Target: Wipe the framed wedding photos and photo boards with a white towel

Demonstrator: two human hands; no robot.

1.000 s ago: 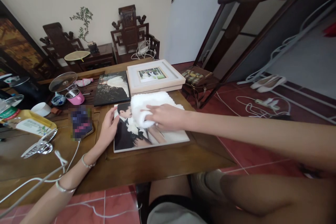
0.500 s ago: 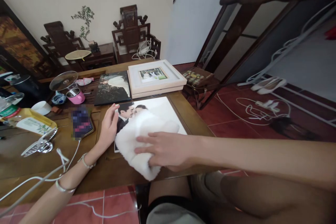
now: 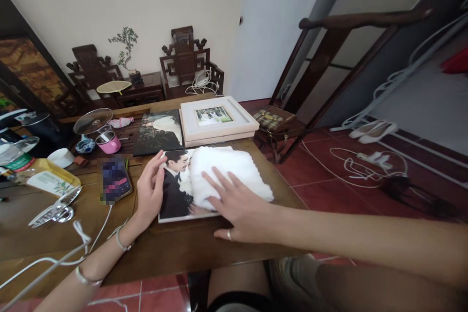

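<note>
A photo panel (image 3: 175, 200) showing a couple lies flat at the near part of the wooden table (image 3: 204, 248). Spread over its right side is a white fluffy cloth (image 3: 228, 170), which hides much of the picture. My right hand (image 3: 241, 204) rests flat on the cloth's near part, fingers spread and thumb out to the side, with a ring showing. At the panel's left edge stands my left hand (image 3: 149, 190), its fingers extended along that edge and holding nothing.
Behind the panel lie a dark photo panel (image 3: 160, 129) and stacked white frames (image 3: 237, 122). To the left are a phone (image 3: 116, 180) on a cable, a pink cup (image 3: 108, 143), an oil bottle (image 3: 54, 178) and a clear hair clip (image 3: 54, 212). A wooden chair (image 3: 321, 68) stands right.
My right hand has moved the cloth rightward and away from me, uncovering the panel's lower left. Its fingers have spread. My left hand remains by the left edge.
</note>
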